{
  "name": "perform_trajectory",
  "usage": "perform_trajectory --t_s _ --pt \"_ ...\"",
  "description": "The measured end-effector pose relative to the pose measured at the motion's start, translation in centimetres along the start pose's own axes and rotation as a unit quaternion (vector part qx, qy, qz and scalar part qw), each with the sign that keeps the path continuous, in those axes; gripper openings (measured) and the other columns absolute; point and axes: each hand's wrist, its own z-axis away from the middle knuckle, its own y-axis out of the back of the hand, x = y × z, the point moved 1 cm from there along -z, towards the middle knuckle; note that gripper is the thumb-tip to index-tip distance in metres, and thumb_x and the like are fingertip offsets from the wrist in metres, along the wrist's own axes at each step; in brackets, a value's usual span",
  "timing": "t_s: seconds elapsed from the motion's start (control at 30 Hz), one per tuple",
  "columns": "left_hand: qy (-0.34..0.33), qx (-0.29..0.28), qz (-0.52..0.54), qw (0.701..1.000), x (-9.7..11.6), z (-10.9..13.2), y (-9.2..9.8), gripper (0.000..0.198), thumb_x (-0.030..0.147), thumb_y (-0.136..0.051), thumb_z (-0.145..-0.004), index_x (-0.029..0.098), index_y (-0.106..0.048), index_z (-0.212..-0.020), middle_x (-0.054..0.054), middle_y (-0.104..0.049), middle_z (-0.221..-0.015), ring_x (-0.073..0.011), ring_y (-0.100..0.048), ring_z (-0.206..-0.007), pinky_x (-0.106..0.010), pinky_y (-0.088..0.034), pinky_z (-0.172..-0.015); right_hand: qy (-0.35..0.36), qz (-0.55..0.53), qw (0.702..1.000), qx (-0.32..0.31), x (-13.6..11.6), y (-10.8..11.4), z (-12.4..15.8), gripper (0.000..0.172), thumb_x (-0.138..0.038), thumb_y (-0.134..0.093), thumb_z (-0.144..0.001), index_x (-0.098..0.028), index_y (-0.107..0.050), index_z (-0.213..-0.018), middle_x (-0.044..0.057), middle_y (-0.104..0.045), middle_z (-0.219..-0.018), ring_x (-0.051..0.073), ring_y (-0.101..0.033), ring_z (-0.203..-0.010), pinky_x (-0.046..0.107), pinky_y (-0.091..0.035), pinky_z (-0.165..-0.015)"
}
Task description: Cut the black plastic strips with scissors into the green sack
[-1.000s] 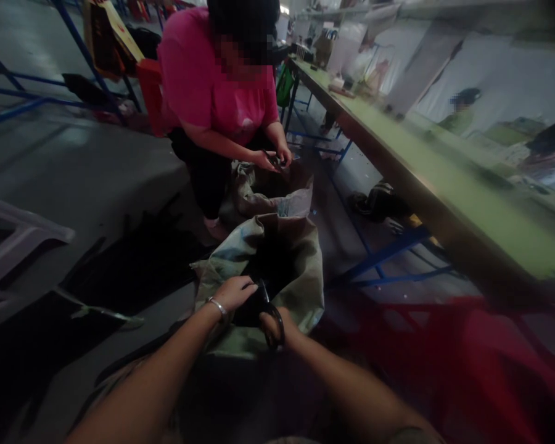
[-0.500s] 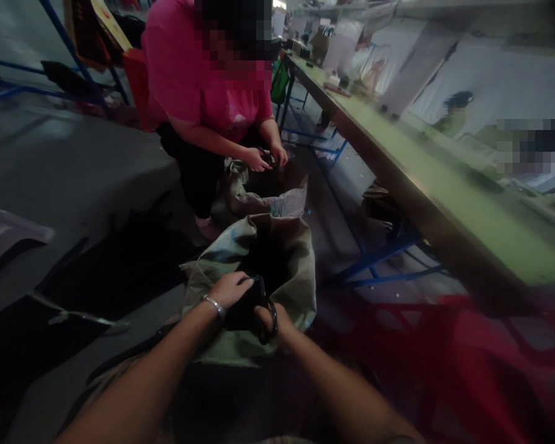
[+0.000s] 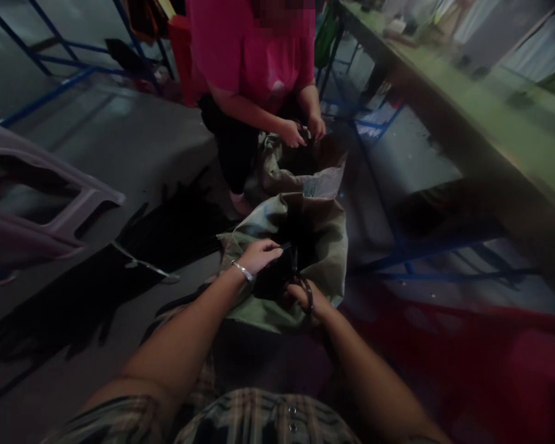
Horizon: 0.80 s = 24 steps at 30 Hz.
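Dark object with a black ring loop sits at the mouth of an open olive woven sack, near its front rim. Exact kind unclear in shadow.

Concrete floor leftward, red stool probably blocking rightward

Both forearms were reached forward and angled inward, the left hand being held flat and palm-down, the right hand curled, and a bangle worn at the left wrist.

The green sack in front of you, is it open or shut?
Open. The green sack has its top spread wide, showing dark inside.
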Motion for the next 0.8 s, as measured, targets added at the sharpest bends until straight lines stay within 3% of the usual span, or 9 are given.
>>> perform_trajectory --t_s 0.17,0.33,0.53,0.8 --pt "0.010 -0.013 0.026 1.000 0.3 0.3 0.1 0.030 0.034 -0.062 -0.069 0.010 -0.063 -0.087 0.004 -0.050 -0.054 -0.0041 -0.038 -0.042 -0.017 -0.028 -0.040 0.054 0.092 0.994 -0.016 0.1 0.6 -0.1 0.018 -0.028 -0.044 -0.078 -0.014 -0.055 -0.075 0.001 -0.059 -0.073 0.011 -0.052 -0.067 0.020 -0.039 -0.062" --pt "0.004 -0.013 -0.021 1.000 0.0 0.3 -0.1 0.029 0.036 -0.062 -0.068 0.011 -0.064 -0.083 0.003 -0.051 -0.055 -0.0054 -0.041 -0.045 -0.017 -0.031 -0.042 0.086 0.123 0.989 -0.014 -0.1 0.2 -0.1 0.018 -0.029 -0.043 -0.079 -0.015 -0.052 -0.077 0.000 -0.057 -0.073 0.011 -0.049 -0.066 0.020 -0.038 -0.061" --pt "-0.015 -0.016 -0.067 0.998 -0.5 0.2 0.1 0.029 0.036 -0.061 -0.069 0.011 -0.066 -0.084 0.002 -0.055 -0.058 -0.0067 -0.044 -0.047 -0.018 -0.035 -0.045 0.076 0.125 0.989 0.013 0.5 -0.3 0.0 0.025 -0.037 -0.042 -0.082 -0.015 -0.050 -0.073 0.000 -0.055 -0.066 0.010 -0.047 -0.060 0.019 -0.037 -0.056" --pt "0.008 -0.024 -0.063 0.998 -0.3 0.4 0.1 0.024 0.033 -0.060 -0.070 0.011 -0.065 -0.078 0.003 -0.049 -0.052 -0.0051 -0.039 -0.042 -0.017 -0.029 -0.040 0.003 0.061 0.997 0.042 0.1 -2.1 0.3 0.028 -0.039 -0.042 -0.081 -0.017 -0.045 -0.064 -0.001 -0.053 -0.052 0.009 -0.049 -0.045 0.018 -0.037 -0.046"
